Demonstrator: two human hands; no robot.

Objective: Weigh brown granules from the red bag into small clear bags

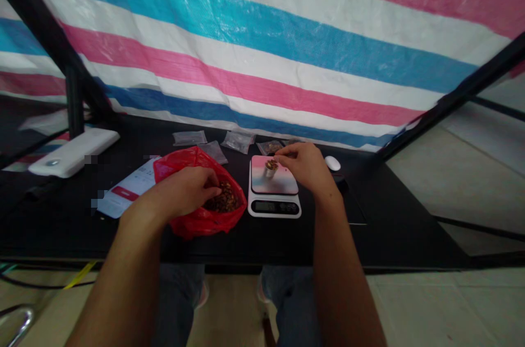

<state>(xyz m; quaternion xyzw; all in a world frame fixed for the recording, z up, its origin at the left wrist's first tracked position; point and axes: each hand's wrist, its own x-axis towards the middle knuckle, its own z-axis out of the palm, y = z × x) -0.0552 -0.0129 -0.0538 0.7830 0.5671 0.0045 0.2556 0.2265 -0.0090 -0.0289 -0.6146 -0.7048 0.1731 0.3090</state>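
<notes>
A red plastic bag [217,222] lies open on the black table, with small brown pieces [226,199] inside. My left hand [191,188] reaches into its mouth, fingers closed at the pieces; what they pinch is too small to make out. To the right sits a white digital scale [274,208] with a pink-and-blue top. On it stands a small metal cup [269,171] filled with brown pieces. My right hand [301,164] is at the cup's rim, its thumb and finger pinched together over the contents; anything between them cannot be made out.
Small clear bags [238,141] lie along the back of the table [270,243], one with brown contents [269,147]. A phone or sheet [127,188] and a long white device [76,153] are at left. A white mouse [332,163] and a dark flat object [355,207] lie right.
</notes>
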